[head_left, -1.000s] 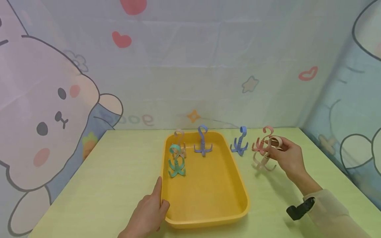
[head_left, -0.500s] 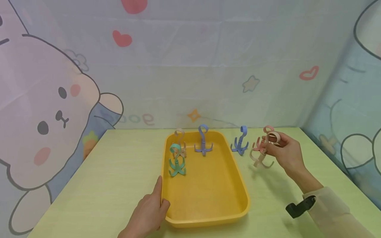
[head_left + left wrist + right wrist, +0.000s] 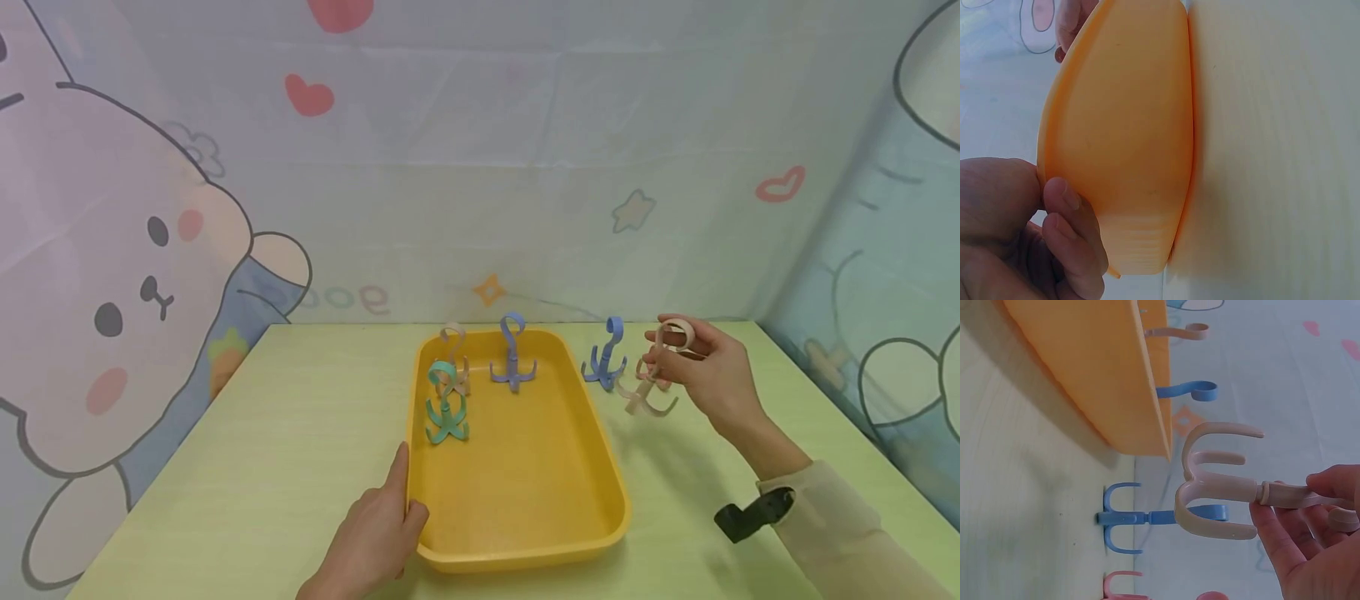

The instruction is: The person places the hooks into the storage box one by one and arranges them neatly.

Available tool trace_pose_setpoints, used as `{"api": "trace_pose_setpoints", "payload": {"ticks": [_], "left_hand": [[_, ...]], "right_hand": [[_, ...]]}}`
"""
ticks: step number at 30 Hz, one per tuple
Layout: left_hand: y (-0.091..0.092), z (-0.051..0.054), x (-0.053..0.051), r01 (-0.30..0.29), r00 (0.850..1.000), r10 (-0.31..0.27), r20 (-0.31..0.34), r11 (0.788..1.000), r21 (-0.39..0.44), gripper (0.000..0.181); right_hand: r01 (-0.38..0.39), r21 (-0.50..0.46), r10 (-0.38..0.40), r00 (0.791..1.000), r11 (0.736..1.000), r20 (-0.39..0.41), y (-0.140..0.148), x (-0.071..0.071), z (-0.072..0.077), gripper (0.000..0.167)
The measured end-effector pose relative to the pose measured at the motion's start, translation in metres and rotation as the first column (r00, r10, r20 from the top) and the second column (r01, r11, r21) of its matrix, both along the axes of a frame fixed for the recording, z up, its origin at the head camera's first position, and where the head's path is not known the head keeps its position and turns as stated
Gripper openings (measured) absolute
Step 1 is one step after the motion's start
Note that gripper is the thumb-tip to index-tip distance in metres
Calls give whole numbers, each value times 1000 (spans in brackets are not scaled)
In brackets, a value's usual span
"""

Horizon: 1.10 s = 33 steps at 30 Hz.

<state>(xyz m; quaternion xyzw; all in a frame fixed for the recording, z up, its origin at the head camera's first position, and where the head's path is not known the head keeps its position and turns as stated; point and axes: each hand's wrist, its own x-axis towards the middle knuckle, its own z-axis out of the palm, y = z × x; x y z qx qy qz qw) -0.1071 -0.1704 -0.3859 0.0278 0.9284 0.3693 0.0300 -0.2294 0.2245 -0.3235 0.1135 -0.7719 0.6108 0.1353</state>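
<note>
My right hand [image 3: 716, 375] pinches a beige multi-prong hook [image 3: 1219, 487] by its stem, above the table right of the yellow tray [image 3: 525, 552]. The hook hangs slightly tilted, prongs down. My left hand [image 3: 375, 529] grips the tray's left rim, thumb over the edge; in the left wrist view its fingers [image 3: 1075, 250] curl against the outer wall. Inside the tray stand a green hook [image 3: 447, 421], a beige hook [image 3: 461, 383] behind it and a purple-blue hook [image 3: 513, 371]. A pink hook [image 3: 660, 377], partly hidden, stands behind my right hand.
A blue hook [image 3: 604, 367] stands on the table [image 3: 300, 417] just right of the tray's far corner. Behind the table hangs a patterned cloth [image 3: 480, 167], and another cartoon panel rises at the right.
My right hand has moved left and slightly up with the beige hook, now covering more of the pink hook. The left hand has stayed on the tray rim.
</note>
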Motion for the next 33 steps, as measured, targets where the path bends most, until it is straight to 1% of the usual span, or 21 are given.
{"api": "trace_pose_setpoints", "payload": {"ticks": [7, 10, 16, 20, 24, 29, 33], "left_hand": [[0, 1, 0, -6, 1000, 6, 11, 1000, -3, 81], [-1, 1, 0, -7, 1000, 7, 10, 1000, -6, 81], [0, 0, 0, -5, 1000, 5, 10, 1000, 1, 81], [0, 1, 0, -6, 1000, 6, 7, 1000, 1, 80], [-1, 0, 0, -6, 1000, 6, 10, 1000, -2, 80], [-1, 0, 0, -4, 1000, 4, 17, 1000, -3, 81], [-2, 1, 0, 1, 1000, -1, 9, 1000, -2, 81]], "right_hand": [[-68, -33, 67, 997, 997, -24, -11, -2, 8, 42], [-69, 2, 69, 997, 998, -30, -18, -3, 11, 43], [-82, 40, 82, 997, 996, -3, -34, -4, 19, 45], [-112, 30, 112, 994, 993, 5, -47, -7, 24, 46], [-152, 5, 152, 988, 988, 28, -61, -10, 25, 49], [-194, 3, 193, 980, 981, 52, -75, -14, 25, 54], [-228, -7, 228, 971, 974, 65, -84, -17, 28, 57]]}}
